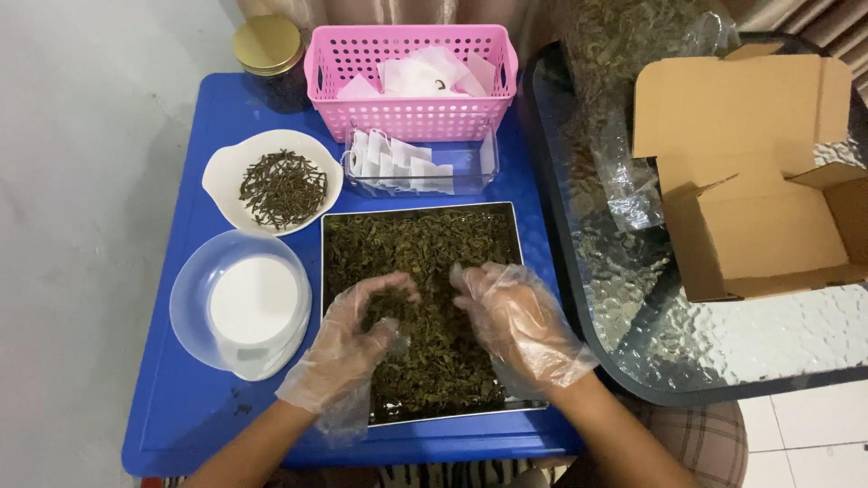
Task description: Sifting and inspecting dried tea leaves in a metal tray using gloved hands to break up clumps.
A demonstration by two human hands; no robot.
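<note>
Both my hands wear clear plastic gloves and rest in a square metal tray [327,271] filled with dried dark green leaves [411,244]. My left hand [357,339] is curled, fingers bent around a pinch of leaves at the tray's left side. My right hand [515,321] lies palm down on the leaves at the right, fingers together and slightly bent. Whether it grips any leaves is hidden under the palm.
On the blue table [217,108] stand a white bowl of dark dried bits [282,188], a small white scale under a clear bowl [244,303], a clear box of white sachets [407,167], a pink basket [411,77] and a gold-lidded jar [268,47]. A glass table with an open cardboard box [750,172] is at right.
</note>
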